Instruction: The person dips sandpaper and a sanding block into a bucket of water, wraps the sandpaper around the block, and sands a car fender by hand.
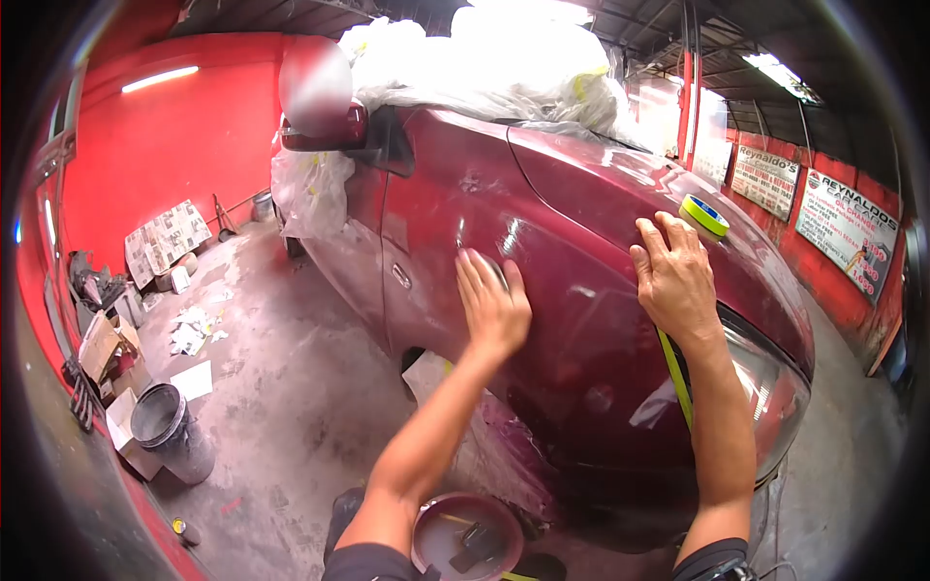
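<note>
My left hand lies against the side of a dark red car fender, fingers extended and thumb apart. Whether anything thin is under its palm is hidden. Higher up on the right, my right hand rests on the edge of the hood with slightly bent, spread fingers and nothing visible in them. Just beyond its fingertips sits a roll of yellow-green tape with a blue core. A strip of green masking tape runs beside the headlight, partly behind my right forearm.
Below my arms a round basin holds cloudy liquid and a dark object. Plastic sheeting covers the windshield area and hangs near the side mirror. To the left stand a dark bucket, cardboard boxes and scattered paper.
</note>
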`<act>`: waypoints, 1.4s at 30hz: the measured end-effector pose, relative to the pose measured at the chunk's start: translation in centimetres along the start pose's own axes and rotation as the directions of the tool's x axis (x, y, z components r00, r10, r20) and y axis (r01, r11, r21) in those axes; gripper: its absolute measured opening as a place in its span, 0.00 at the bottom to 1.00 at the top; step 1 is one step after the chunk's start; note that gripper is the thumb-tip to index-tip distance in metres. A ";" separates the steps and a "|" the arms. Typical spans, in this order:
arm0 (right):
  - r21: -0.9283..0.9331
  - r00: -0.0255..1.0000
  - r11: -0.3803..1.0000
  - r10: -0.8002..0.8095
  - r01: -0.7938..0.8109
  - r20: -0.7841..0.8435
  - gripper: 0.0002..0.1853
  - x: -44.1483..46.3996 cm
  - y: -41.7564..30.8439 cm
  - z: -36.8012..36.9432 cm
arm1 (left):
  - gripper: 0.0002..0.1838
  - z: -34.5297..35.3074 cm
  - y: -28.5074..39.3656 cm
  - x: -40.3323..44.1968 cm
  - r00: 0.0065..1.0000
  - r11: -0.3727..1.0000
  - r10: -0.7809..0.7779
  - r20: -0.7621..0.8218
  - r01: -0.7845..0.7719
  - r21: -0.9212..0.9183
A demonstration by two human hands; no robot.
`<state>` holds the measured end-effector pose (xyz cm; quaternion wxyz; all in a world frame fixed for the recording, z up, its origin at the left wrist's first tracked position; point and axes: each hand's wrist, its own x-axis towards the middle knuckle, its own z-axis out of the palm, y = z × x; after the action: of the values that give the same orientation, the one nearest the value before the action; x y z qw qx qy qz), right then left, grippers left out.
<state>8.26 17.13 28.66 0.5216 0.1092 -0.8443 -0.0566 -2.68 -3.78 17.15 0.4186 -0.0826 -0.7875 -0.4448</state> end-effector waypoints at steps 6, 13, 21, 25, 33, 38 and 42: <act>0.013 1.000 1.000 0.007 -0.007 0.008 0.21 0.3 0.0 -0.3 | 0.43 -0.1 -2.3 -0.6 0.999 0.995 -0.008 0.044 0.004 0.096; -0.008 1.000 1.000 0.008 -0.008 0.026 0.22 0.2 -0.4 -0.4 | 0.45 -0.9 -3.8 -10.4 0.974 0.979 0.199 0.113 -0.203 0.022; -0.013 0.999 1.000 0.017 -0.016 0.050 0.22 0.8 -1.0 -0.4 | 0.42 -0.5 -3.4 -12.8 0.959 0.960 0.279 0.058 -0.280 0.011; -0.014 0.999 1.000 0.023 -0.023 0.048 0.22 0.4 -0.8 -0.4 | 0.39 -1.5 -8.0 -6.8 0.990 0.991 0.116 0.077 -0.110 -0.078; -0.009 0.998 0.999 0.033 -0.033 0.058 0.22 -0.1 -0.5 -0.2 | 0.40 1.8 -3.8 -15.8 0.998 0.980 0.015 -0.059 -0.027 -0.198; -0.015 0.998 1.000 0.024 -0.024 0.059 0.22 0.2 -0.4 -0.1 | 0.40 2.8 -9.7 -9.5 0.949 0.943 -0.313 -0.040 0.306 -0.134; -0.034 0.998 0.999 0.027 -0.025 0.052 0.22 0.0 -0.4 0.0 | 0.39 0.7 -4.3 -17.7 0.999 0.983 0.029 0.035 -0.022 -0.181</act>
<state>8.28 16.69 28.60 0.5019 0.0881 -0.8579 -0.0665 6.00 -1.48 1.26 0.4001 -0.1388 -0.7506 -0.5072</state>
